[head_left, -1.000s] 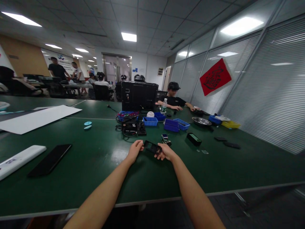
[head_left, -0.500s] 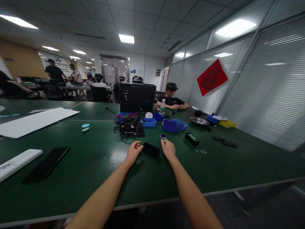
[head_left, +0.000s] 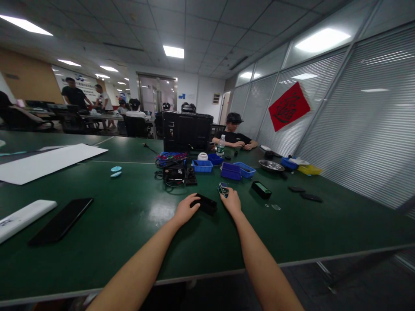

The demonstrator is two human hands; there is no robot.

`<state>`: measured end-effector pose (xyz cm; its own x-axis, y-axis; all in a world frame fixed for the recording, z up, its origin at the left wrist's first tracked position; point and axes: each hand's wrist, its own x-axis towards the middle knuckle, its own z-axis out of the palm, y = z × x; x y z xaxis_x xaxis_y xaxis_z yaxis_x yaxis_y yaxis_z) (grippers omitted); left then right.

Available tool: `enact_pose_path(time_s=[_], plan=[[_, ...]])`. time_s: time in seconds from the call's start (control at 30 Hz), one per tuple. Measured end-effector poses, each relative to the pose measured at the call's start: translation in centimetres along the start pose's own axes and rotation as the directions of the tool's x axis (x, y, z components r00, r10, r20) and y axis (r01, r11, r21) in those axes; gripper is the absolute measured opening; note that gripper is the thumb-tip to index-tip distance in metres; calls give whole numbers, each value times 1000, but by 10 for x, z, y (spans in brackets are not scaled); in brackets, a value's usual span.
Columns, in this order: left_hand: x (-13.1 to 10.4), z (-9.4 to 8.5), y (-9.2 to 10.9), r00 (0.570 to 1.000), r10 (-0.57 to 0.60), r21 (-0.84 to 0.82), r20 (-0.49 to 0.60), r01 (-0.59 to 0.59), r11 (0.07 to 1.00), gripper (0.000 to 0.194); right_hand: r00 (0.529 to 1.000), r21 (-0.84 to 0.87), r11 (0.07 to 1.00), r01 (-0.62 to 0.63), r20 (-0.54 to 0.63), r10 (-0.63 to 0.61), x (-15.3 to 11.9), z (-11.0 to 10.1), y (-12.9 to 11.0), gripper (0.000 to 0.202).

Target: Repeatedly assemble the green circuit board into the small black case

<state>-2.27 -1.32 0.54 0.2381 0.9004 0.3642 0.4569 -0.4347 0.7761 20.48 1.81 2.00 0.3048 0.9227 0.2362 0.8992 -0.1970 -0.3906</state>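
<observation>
A black open box [head_left: 207, 204] lies on the green table [head_left: 136, 242] in front of me. My left hand [head_left: 187, 208] has its fingers closed on the box's left end. To the right of the box, my right hand [head_left: 231, 201] pinches a small electronic module [head_left: 223, 187] with a little screen, held at the table surface. A second black box [head_left: 261, 189] with a green inside sits further right, with a small ring and a clear piece near it.
Blue trays [head_left: 202, 166], a black device with cables [head_left: 174, 173] and a monitor [head_left: 187, 130] stand ahead. A metal bowl [head_left: 271, 165] is at the right. White board [head_left: 55, 160] and a black slab [head_left: 61, 221] lie left. A person [head_left: 234, 131] sits across the table.
My left hand has moved right onto the black box and closed on its end. My right hand has shifted slightly, and more of the module shows.
</observation>
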Motion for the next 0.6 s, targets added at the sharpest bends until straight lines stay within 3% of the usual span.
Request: enact_pose_path(time_s=[0.17,0.43,0.6], plan=[[0,-1,0,999,-22,-94,-26,20,995,27,994,-3,995,-98,55,98,4,-12,4,44],[1,2,-2,999,-7,-54,-35,6,999,28,987,-96,986,-134,-104,124,-1,-15,8,56],[1,2,-1,999,-15,-61,-35,13,998,27,990,-82,988,-128,-78,122,1,-12,10,54]])
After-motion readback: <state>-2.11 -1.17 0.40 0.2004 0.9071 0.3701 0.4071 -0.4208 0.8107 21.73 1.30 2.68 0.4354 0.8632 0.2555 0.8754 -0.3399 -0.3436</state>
